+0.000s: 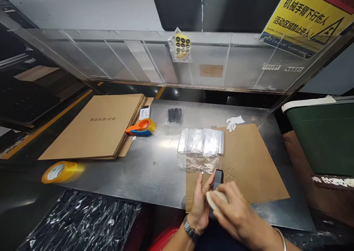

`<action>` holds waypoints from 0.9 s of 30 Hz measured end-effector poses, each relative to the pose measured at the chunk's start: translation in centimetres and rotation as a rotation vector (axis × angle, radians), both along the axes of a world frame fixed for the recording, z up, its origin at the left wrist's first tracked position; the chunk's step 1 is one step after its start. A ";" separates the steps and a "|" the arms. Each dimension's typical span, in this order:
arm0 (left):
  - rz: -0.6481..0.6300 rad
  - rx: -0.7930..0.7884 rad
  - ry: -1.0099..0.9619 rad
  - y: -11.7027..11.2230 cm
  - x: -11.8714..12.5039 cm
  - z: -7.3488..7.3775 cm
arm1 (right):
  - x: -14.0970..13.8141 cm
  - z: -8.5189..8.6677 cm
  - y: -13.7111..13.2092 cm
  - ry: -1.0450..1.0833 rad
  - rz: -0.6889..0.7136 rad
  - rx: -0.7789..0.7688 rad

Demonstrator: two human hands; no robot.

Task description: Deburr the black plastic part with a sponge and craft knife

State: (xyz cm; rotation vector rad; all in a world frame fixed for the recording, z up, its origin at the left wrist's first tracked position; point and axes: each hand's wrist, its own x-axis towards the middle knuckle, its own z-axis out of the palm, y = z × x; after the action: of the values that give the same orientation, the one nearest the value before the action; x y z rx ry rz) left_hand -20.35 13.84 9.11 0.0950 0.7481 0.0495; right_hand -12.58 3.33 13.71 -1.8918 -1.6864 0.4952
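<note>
My left hand is closed around a small black rectangular device, holding it upright near the table's front edge. My right hand presses a whitish cloth or pad against the device's side, fingers curled over it. Both hands hover above a flat brown cardboard sheet. Just beyond them lies a stack of clear plastic zip bags, with one crumpled clear bag in front of it.
On the steel table lie a pile of flat cardboard at left, an orange-and-blue tape dispenser, a yellow tape roll, a black bagged item and a white glove. A green bin stands right.
</note>
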 end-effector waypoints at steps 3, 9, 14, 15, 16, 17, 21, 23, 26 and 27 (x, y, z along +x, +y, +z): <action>0.013 0.009 -0.040 -0.2 0.2 0.1 | 0.0 -0.5 0.3 -0.023 -0.102 0.082; -0.036 -0.213 -0.172 0.0 0.2 -0.5 | -1.3 -1.6 -0.2 -0.055 0.038 0.297; 0.057 -0.274 -0.257 0.9 0.0 -1.2 | -0.8 -3.5 -1.5 -0.037 -0.071 0.293; 0.079 -0.277 -0.215 0.9 0.2 -1.3 | -0.7 -3.6 -1.5 -0.015 -0.086 0.282; 0.100 -0.281 -0.146 0.9 0.4 -1.3 | -0.7 -3.7 -1.3 0.006 -0.087 0.289; 0.127 -0.279 -0.062 0.8 0.6 -1.3 | -0.8 -3.6 -1.1 0.018 -0.075 0.309; 0.195 -0.280 0.139 0.5 1.2 -1.3 | -1.6 -3.9 -0.8 -0.061 -0.001 0.416; 0.165 -0.306 0.117 0.8 1.1 -1.3 | -1.6 -5.2 -1.6 -0.140 0.025 0.437; 0.194 -0.278 0.085 1.9 0.4 -1.3 | -0.6 -9.1 -3.6 -0.219 0.009 0.409; 0.231 -0.222 0.072 2.2 0.2 -1.2 | 0.0 -10.8 -4.2 -0.231 -0.071 0.398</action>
State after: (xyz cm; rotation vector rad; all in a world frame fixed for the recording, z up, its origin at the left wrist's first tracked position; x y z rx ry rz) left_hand -20.18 16.06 7.96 -0.2029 0.8294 0.1828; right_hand -12.56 -0.92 2.93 -1.7524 -1.7004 -0.0907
